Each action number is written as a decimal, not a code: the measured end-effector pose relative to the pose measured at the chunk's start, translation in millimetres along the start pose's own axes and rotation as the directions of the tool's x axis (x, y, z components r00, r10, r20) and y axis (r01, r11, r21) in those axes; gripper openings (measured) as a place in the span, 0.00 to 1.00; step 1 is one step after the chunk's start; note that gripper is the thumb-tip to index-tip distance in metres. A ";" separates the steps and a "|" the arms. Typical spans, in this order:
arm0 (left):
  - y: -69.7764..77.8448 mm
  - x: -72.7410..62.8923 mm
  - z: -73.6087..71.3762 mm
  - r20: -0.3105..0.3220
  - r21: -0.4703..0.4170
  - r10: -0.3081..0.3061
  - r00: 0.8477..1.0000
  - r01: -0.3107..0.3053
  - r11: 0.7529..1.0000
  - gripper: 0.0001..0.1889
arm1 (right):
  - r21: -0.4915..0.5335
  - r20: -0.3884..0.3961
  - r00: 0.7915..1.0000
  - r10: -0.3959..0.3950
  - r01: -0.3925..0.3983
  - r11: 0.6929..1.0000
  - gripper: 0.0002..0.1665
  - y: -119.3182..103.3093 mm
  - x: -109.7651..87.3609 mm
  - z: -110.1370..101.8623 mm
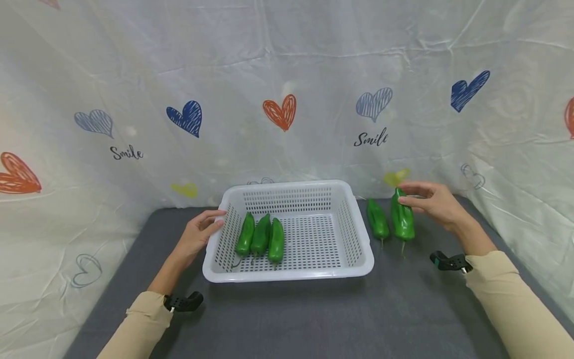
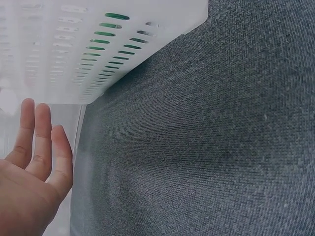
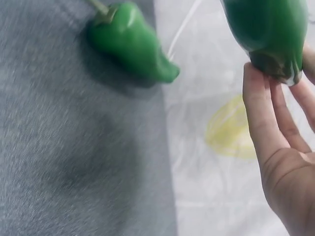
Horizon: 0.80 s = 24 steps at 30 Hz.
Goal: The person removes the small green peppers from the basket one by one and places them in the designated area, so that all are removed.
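Observation:
My right hand (image 1: pixel 426 202) pinches a green pepper (image 1: pixel 402 219) by its tip, and the stem hangs downward. In the right wrist view the fingers (image 3: pixel 261 113) press against the narrow end of that pepper (image 3: pixel 270 34). Another green pepper (image 1: pixel 378 219) lies on the cloth just left of it, also seen as a pepper (image 3: pixel 130 44) in the right wrist view. My left hand (image 1: pixel 199 232) touches the left rim of a white slotted basket (image 1: pixel 287 274) with its fingers fairly straight. Inside the basket's left half lie three green peppers (image 1: pixel 261 237), side by side.
Dark grey cloth (image 1: pixel 287 324) covers the table under the basket. Behind it hangs a pale sheet (image 1: pixel 314 75) printed with hearts and words. Each forearm wears a black wrist camera, one left (image 1: pixel 184 301) and one right (image 1: pixel 450 262).

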<state>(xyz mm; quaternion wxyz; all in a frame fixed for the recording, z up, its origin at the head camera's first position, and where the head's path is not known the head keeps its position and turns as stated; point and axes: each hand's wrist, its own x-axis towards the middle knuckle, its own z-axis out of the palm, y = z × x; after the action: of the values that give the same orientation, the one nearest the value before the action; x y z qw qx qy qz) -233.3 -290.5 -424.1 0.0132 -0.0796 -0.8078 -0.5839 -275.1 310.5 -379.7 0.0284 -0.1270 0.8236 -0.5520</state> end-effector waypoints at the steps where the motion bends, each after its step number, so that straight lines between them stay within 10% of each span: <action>1: 0.1 0.2 0.1 0.000 0.001 0.000 1.000 0.000 1.000 0.23 | -0.011 0.000 1.000 0.007 -0.007 1.000 0.35 3.1 0.2 -1.1; 24: 0.4 0.2 -0.8 0.005 0.002 -0.006 1.000 0.006 1.000 0.23 | 0.048 0.069 0.992 0.104 -0.108 0.993 0.40 51.5 26.6 -8.4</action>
<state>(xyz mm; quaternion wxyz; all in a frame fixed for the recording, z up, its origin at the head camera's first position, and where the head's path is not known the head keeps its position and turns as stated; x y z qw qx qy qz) -233.5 -291.1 -423.4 0.0096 -0.0786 -0.8087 -0.5829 -311.5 330.2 -421.1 0.0884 -0.1006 0.8134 -0.5661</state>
